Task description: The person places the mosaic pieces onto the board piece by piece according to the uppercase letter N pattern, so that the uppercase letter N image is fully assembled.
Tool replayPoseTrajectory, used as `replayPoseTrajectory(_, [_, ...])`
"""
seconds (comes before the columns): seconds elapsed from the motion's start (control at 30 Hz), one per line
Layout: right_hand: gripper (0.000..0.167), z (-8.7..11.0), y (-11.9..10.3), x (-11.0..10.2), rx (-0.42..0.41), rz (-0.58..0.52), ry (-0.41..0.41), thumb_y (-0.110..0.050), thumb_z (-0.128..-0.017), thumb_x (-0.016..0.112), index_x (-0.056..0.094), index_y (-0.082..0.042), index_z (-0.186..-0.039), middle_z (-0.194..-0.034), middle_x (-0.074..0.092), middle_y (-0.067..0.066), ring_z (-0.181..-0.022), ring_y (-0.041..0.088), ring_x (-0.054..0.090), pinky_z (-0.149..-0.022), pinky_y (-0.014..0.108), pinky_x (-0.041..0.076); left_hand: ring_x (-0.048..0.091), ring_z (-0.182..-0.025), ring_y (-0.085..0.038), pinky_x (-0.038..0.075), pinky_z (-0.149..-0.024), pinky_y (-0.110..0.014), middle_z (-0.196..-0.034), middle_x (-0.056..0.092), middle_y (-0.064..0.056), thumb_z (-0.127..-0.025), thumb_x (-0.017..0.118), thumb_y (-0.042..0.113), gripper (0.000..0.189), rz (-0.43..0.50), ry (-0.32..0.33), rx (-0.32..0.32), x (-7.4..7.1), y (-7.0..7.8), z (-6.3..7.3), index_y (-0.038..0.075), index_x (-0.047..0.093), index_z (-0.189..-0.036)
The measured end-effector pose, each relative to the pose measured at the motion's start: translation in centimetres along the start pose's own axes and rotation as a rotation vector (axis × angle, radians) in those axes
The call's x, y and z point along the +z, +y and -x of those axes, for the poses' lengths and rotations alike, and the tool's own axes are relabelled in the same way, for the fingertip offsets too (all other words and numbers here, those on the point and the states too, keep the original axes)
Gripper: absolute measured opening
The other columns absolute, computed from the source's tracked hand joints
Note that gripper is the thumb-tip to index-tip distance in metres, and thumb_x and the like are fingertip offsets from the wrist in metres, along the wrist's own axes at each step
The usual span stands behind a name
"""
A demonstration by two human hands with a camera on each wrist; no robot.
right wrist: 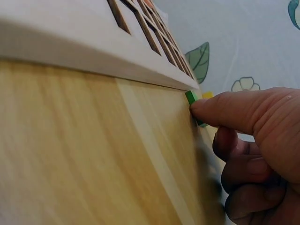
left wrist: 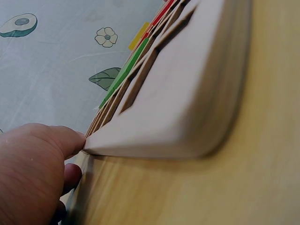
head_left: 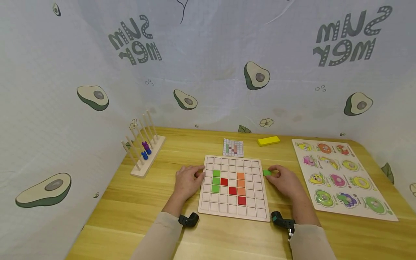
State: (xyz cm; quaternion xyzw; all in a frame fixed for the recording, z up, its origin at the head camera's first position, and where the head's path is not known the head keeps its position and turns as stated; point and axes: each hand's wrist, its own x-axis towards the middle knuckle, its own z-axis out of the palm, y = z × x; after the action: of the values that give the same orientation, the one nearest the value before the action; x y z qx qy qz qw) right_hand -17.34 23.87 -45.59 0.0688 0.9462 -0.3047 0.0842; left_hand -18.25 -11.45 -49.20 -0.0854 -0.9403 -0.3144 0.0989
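Observation:
A square wooden grid board (head_left: 223, 198) lies on the table in front of me. Set in its cells are three green tiles (head_left: 216, 181), three red tiles (head_left: 232, 190) running diagonally, and a column of three orange tiles (head_left: 241, 183). My left hand (head_left: 188, 182) touches the board's left edge with its fingertips; the left wrist view shows the index finger against the rim. Just off the opposite edge, my right hand (head_left: 286, 182) pinches a loose green tile (right wrist: 190, 97) between thumb and index finger, with the other fingers curled beneath.
Behind the board lies a small printed pattern card (head_left: 233, 148), with a yellow block (head_left: 268, 141) to its right. A wooden peg stand (head_left: 152, 157) with blue and purple pieces is at the left. A fruit puzzle board (head_left: 357, 211) occupies the right side. Patterned cloth (head_left: 214, 72) hangs behind.

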Motion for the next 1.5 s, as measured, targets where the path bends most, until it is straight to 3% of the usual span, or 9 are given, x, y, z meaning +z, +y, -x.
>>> replayPoseTrajectory(0.87, [0.041,0.5,0.1,-0.8,0.002,0.008,0.005,-0.030,-0.099,0.065,0.059,-0.005,-0.131,-0.094,0.061,0.011,-0.077,0.022,0.053,-0.064,0.031,0.039,0.053,-0.086,-0.015,0.034,-0.082,-0.035,-0.086,0.070,0.005,-0.097,0.069,0.032,0.028,-0.001,0.013,0.014,0.0,0.0,0.1,0.023,0.075,-0.123])
replayPoseTrajectory(1.17, [0.043,1.4,-1.9,-1.3,-0.033,-0.004,0.009,-0.033,-0.098,0.066,0.060,-0.007,-0.132,-0.091,0.057,0.008,-0.077,0.021,0.052,-0.065,0.032,0.038,0.050,-0.084,-0.014,0.032,-0.080,-0.034,-0.086,0.069,0.006,-0.097,0.069,0.032,0.029,0.006,-0.004,0.001,0.0,0.1,0.0,0.023,0.075,-0.124])
replayPoseTrajectory(1.5, [0.038,1.7,-4.0,-0.9,-0.075,-0.025,-0.017,-0.026,-0.098,0.068,0.061,-0.007,-0.130,-0.086,0.055,0.006,-0.070,0.020,0.050,-0.060,0.030,0.039,0.053,-0.087,-0.016,0.032,-0.080,-0.034,-0.087,0.070,0.005,-0.097,0.069,0.032,0.029,0.004,0.006,0.008,-0.1,0.1,0.0,0.023,0.075,-0.124])
